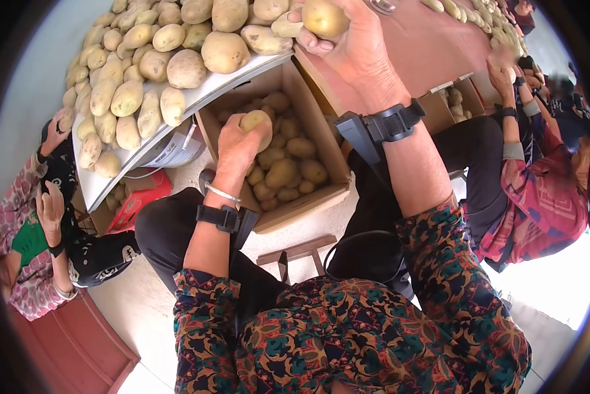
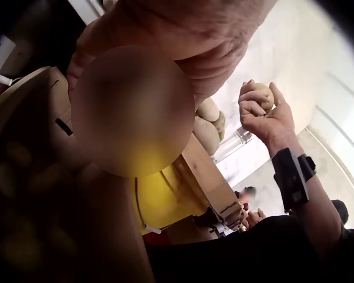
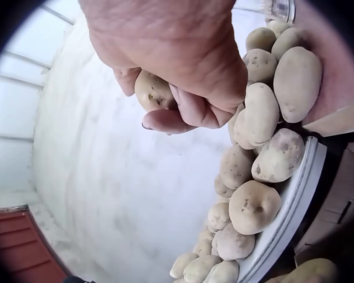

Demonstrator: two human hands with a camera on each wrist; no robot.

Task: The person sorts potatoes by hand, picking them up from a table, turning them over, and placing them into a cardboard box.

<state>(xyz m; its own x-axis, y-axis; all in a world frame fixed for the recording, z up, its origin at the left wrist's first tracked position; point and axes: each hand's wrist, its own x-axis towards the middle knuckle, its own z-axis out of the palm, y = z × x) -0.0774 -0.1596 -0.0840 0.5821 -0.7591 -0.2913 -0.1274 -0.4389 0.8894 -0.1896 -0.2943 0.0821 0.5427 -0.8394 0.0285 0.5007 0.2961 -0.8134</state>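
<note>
In the head view my left hand point(image 1: 238, 146) grips a potato point(image 1: 255, 122) over a cardboard box point(image 1: 321, 98) of potatoes. My right hand point(image 1: 362, 56), higher and to the right, holds another potato point(image 1: 325, 18) between fingers and thumb beside the table's pile. From the right wrist, fingers curl round that same potato point(image 3: 153, 92), with part of its skin showing. The left wrist view has its own hand point(image 2: 183, 35) large at the top, a blurred disc covering what it holds; the right hand with its potato point(image 2: 264, 96) appears beyond.
A heap of potatoes point(image 1: 185, 69) covers the white table point(image 1: 88, 177), some right at its edge. Beside it is a reddish table point(image 1: 426, 46). People sit on both sides, one in a pink top point(image 1: 538, 210). A small wooden stool point(image 1: 298, 251) stands below the box.
</note>
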